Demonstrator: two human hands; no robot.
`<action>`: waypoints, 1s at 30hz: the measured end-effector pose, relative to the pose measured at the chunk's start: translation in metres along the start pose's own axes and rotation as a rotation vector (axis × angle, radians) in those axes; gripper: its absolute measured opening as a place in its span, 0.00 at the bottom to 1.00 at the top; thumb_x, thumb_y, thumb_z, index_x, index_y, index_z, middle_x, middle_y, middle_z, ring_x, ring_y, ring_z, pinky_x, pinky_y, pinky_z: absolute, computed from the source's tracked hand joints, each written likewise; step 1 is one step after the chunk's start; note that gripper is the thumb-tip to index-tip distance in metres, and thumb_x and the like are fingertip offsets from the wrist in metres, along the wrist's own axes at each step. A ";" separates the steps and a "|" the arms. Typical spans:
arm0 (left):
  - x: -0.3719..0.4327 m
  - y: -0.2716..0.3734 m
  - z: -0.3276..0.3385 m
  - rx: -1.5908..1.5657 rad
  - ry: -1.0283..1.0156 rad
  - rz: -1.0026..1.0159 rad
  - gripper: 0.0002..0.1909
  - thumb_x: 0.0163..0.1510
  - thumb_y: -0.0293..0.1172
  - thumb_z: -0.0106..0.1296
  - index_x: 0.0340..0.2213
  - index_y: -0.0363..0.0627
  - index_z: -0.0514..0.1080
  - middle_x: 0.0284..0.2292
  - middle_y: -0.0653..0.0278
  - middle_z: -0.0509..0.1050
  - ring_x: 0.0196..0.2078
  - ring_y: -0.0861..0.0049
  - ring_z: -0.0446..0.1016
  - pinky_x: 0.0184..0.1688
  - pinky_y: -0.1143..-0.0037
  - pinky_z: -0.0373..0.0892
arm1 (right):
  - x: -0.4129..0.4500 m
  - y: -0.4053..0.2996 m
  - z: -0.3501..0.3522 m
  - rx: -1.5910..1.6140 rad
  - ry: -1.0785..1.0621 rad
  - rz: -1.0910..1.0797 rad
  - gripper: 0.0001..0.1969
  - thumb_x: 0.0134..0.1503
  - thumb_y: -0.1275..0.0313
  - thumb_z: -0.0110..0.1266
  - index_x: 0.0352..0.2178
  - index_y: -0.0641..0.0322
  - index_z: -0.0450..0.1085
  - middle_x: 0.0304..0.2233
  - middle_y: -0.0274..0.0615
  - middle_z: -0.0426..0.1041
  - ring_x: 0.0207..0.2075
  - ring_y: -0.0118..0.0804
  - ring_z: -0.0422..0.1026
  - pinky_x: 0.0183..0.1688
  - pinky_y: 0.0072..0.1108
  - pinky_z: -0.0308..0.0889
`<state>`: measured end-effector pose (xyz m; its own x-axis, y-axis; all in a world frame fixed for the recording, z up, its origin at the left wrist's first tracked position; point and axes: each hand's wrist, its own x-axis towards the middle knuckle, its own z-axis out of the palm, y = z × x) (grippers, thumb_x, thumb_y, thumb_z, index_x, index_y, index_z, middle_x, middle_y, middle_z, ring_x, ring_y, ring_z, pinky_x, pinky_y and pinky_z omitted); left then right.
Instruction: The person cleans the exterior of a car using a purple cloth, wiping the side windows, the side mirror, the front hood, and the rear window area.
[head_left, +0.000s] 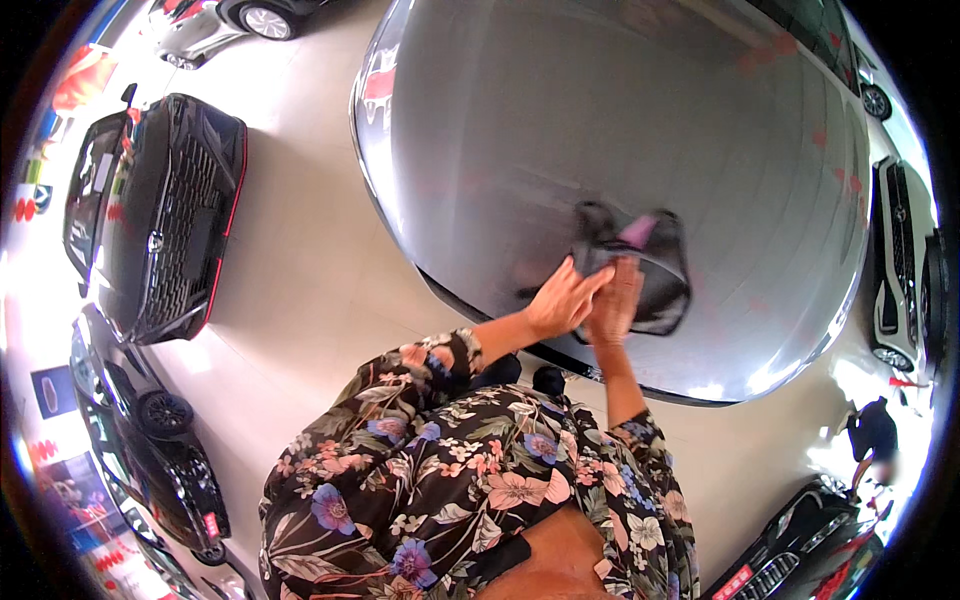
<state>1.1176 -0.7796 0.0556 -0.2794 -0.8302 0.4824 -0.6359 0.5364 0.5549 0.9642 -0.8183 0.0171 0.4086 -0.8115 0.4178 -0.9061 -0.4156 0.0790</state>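
Observation:
A grey car hood lies in front of me. On its near part is a dark cloth, blurred, with a darker edge and a pink patch at its far side. My right hand rests flat on the cloth, fingers pointing away from me. From the left, my left hand reaches across, its fingertips at the right hand and the cloth's near left part. Whether the left hand grips any of the cloth cannot be made out.
A black car stands to the left, with another dark car nearer. At the lower right are a black car and a person in dark clothes. A white car stands at the right. Tiled floor lies between.

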 end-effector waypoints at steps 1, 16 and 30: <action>-0.015 0.009 0.013 -0.018 -0.090 0.012 0.31 0.52 0.24 0.45 0.59 0.42 0.54 0.47 0.51 0.68 0.40 0.55 0.67 0.60 0.53 0.54 | -0.009 -0.005 0.018 -0.070 -0.029 -0.124 0.32 0.54 0.65 0.45 0.60 0.60 0.50 0.63 0.50 0.48 0.66 0.49 0.43 0.66 0.38 0.37; 0.017 -0.016 0.087 0.485 -0.270 -0.068 0.33 0.57 0.39 0.44 0.61 0.47 0.50 0.27 0.64 0.64 0.34 0.70 0.66 0.54 0.68 0.59 | -0.016 0.113 0.001 0.158 -0.014 0.111 0.28 0.57 0.61 0.48 0.59 0.49 0.56 0.62 0.36 0.54 0.62 0.42 0.54 0.62 0.34 0.53; 0.198 0.128 0.189 0.622 -0.198 -0.032 0.31 0.56 0.40 0.44 0.59 0.40 0.56 0.30 0.61 0.70 0.38 0.66 0.69 0.59 0.61 0.55 | -0.034 0.348 -0.093 0.357 -0.150 0.149 0.32 0.56 0.68 0.49 0.62 0.48 0.50 0.64 0.37 0.47 0.65 0.42 0.46 0.65 0.35 0.45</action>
<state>0.8450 -0.9046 0.0941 -0.3431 -0.8884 0.3051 -0.9271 0.3725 0.0423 0.6250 -0.8969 0.1144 0.3111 -0.9133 0.2627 -0.8725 -0.3841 -0.3020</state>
